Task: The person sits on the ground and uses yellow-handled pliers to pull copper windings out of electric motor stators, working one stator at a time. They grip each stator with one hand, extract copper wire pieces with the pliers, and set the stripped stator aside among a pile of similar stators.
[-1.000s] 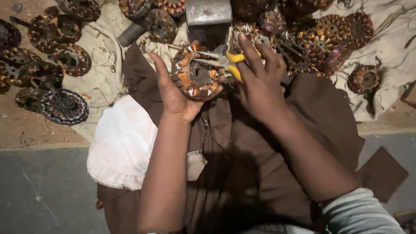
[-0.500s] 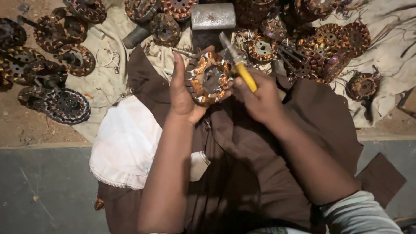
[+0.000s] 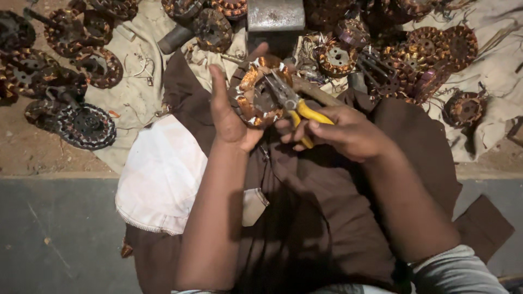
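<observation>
A: What lies far left?

B: Spare wound stators (image 3: 81, 124) on pale cloth (image 3: 136, 92).

A: And centre?

B: My left hand (image 3: 231, 117), fingers closed around a copper-wound stator ring (image 3: 256, 92), held above my lap.

A: To the right?

B: My right hand (image 3: 343, 130), fingers wrapped on yellow-handled pliers (image 3: 291, 100), whose nose rests on the ring.

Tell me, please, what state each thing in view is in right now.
Left hand: gripping a copper-wound coil ring, held up off the lap.
Right hand: closed around yellow-handled pliers.
Coil ring: held tilted, pliers' tip resting on it.
Pliers: jaws look closed.
White cloth: spread over the lap.
Other coil rings: lying loose on the ground cloth.
Metal block: resting among them.
</observation>
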`<state>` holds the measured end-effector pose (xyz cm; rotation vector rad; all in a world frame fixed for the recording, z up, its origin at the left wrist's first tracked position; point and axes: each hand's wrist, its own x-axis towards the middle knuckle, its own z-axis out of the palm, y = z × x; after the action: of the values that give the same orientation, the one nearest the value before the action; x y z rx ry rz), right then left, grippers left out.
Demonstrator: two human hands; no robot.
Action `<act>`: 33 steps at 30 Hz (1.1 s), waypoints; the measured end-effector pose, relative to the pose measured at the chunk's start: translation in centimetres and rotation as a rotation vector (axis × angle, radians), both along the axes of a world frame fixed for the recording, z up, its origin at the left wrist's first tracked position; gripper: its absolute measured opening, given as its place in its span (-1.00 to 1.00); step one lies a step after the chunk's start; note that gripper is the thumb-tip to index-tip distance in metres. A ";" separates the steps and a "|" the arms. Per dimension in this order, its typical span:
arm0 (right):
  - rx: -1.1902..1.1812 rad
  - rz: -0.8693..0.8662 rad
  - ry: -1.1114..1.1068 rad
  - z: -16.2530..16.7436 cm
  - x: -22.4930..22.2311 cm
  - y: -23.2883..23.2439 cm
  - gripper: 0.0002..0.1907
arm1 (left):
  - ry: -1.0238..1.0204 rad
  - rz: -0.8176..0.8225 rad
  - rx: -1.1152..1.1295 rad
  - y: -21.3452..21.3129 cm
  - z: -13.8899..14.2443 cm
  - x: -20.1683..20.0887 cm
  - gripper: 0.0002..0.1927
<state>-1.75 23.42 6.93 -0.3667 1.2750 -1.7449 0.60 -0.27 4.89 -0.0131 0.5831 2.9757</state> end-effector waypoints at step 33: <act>-0.839 0.155 -1.036 -5.4 6.7 -4.6 -0.46 | 0.177 -0.030 0.014 1.7 0.6 0.4 -0.16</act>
<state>4.93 18.85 1.56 0.0198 -0.2318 -1.8416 0.99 1.39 5.52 0.2599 0.5757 2.9713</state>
